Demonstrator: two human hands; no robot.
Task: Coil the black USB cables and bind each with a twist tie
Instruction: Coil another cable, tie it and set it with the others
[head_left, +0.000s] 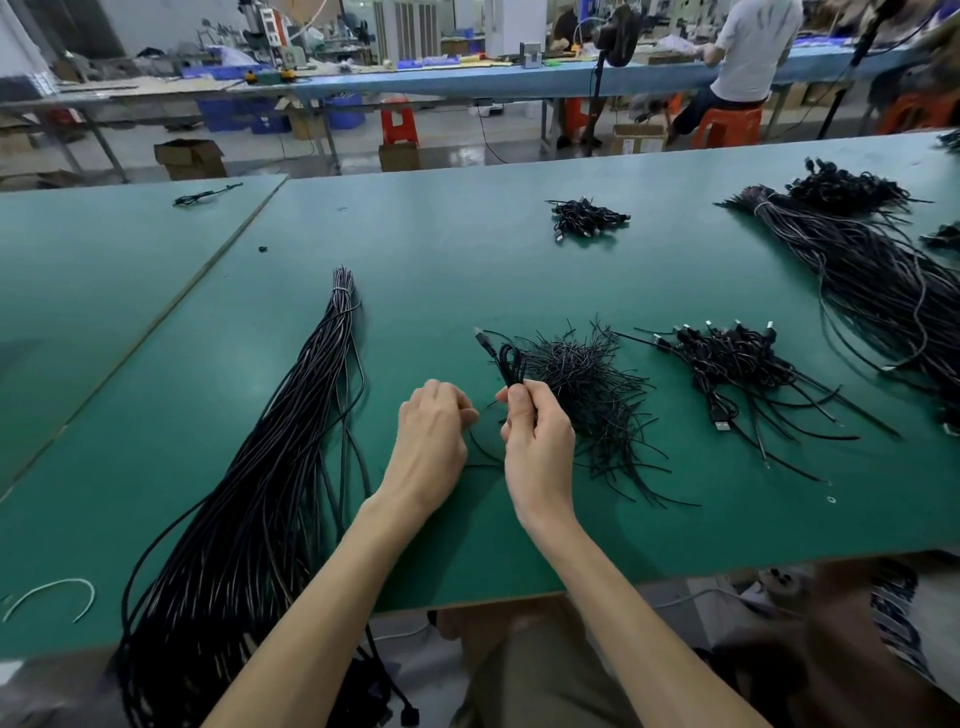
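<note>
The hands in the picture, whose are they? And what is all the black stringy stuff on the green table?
The camera sits on a person's head and looks down, so you see that person's own hands. The right hand grips a small coiled cable with its plug sticking up. The left hand curls beside a thin black strand; whether it pinches it is unclear. On the green table lie a long bundle of uncoiled cables on the left, a heap of short twist ties behind the right hand, and a pile of coiled cables further right.
</note>
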